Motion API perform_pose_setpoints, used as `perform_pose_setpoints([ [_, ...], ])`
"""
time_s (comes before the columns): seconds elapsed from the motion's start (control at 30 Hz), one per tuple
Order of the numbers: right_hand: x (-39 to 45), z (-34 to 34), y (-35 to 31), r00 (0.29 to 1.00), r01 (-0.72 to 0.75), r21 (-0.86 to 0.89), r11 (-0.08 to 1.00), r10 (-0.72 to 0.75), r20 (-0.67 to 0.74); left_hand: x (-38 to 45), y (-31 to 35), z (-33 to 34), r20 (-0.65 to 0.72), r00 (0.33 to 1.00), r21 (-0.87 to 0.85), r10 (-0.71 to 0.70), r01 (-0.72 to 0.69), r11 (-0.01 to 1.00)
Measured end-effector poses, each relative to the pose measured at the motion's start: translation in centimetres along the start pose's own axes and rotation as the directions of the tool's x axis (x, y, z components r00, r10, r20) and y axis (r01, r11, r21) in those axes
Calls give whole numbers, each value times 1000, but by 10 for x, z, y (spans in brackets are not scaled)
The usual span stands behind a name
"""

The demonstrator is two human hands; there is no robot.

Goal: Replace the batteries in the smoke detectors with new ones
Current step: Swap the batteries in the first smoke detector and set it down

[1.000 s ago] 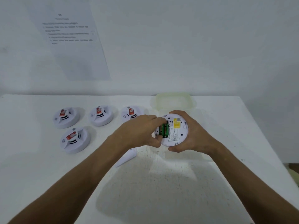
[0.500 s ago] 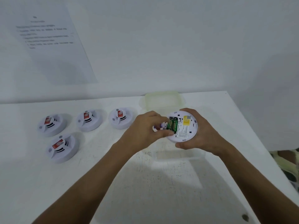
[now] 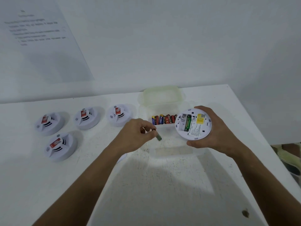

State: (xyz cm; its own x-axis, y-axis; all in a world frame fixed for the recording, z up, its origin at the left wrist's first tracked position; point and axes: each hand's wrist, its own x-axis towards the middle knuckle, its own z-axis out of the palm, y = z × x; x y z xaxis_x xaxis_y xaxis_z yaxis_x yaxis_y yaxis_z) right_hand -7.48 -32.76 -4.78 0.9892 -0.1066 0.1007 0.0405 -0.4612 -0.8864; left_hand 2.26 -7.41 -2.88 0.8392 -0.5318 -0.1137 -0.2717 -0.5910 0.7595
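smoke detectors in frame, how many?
5. Three in a back row, one in front, one, back open, held in the right hand. None looks hidden.

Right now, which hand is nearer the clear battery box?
Left. The left hand, pinching a green battery, sits right at the clear battery box, by its left wall. The right hand holds the open smoke detector over its right edge.

The white, scuffed table point(image 3: 162, 193) carries four round white smoke detectors point(image 3: 48, 123), a clear plastic box point(image 3: 164, 154), and perhaps its lid point(image 3: 162, 95).
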Motion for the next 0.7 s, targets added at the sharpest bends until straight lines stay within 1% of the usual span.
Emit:
perform_pose_setpoints([
  [0.03, -1, 1, 2, 1000, -7, 7, 1000, 7, 8, 0, -4, 2, 44, 999, 85, 8, -12, 996],
  [0.07, -2, 2, 3, 1000, -10, 13, 1000, 9, 17, 1, -7, 4, 93, 996, 134, -2, -10, 991],
  [0.13, -4, 4, 6, 1000, -8, 20, 1000, 7, 29, 3, -10, 6, 174, 984, 178, -40, 8, 984],
  [0.23, -5, 5, 7, 999, -6, 32, 999, 5, 33, 9, -13, 12, 218, 973, 196, -72, 29, 980],
  [0.37, -5, 6, 6, 1000, -3, 35, 999, 2, 26, 14, -9, 19, 211, 968, 202, -133, 90, 975],
  [0.5, -5, 6, 4, 999, -10, 30, 1000, 9, 42, 17, -7, 29, 214, 958, 249, -190, 135, 959],
  [0.63, -5, 6, 5, 999, -12, 30, 999, 10, 51, 19, -12, 37, 135, 971, 289, -199, 153, 945],
  [0.7, -5, 5, 5, 998, -12, 29, 999, 10, 64, 19, -12, 38, 121, 972, 295, -202, 159, 942],
])
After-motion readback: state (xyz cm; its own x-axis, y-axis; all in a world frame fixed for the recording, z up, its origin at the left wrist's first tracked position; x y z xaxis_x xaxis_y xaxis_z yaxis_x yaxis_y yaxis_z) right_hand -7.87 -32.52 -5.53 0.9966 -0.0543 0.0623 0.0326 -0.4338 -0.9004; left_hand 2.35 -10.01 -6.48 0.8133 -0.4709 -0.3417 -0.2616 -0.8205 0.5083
